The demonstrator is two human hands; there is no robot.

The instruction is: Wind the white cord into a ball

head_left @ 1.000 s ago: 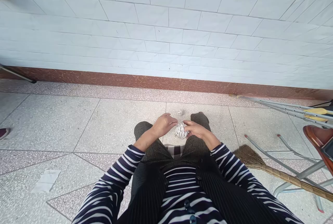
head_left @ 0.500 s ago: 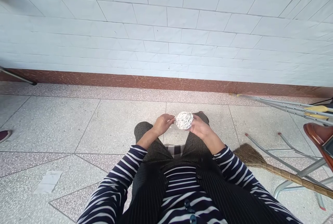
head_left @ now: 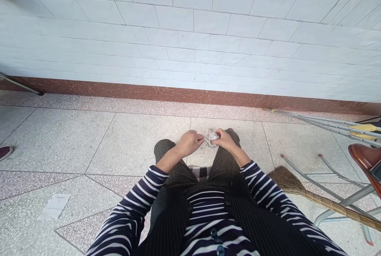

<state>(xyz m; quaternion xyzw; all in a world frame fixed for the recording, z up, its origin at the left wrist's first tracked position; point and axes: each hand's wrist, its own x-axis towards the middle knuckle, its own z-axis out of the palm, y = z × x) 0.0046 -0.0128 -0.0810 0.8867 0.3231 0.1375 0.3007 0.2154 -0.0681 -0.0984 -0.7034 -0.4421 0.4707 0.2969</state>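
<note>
Between my hands, above my knees, is a small ball of white cord (head_left: 210, 138), its thick strands wound over each other and somewhat blurred. My right hand (head_left: 225, 141) grips the ball from its right side, fingers and thumb curled round it. At the ball's left, my left hand (head_left: 190, 143) is closed in a pinch, with the fingertips on a short strand of the same cord running to the ball. Part of the ball is hidden behind the right fingers.
A straw broom (head_left: 287, 177) lies to the right, beside a metal-legged chair (head_left: 363, 156). Metal crutches (head_left: 327, 123) rest near the wall (head_left: 205, 41). A white paper (head_left: 55, 206) lies on the floor at left, and a shoe (head_left: 6, 152) shows at the left edge.
My right hand has turned over the ball, its fingers now covering more of it. The ball has rotated, and my left hand has shifted slightly right, still pinching the strand.
</note>
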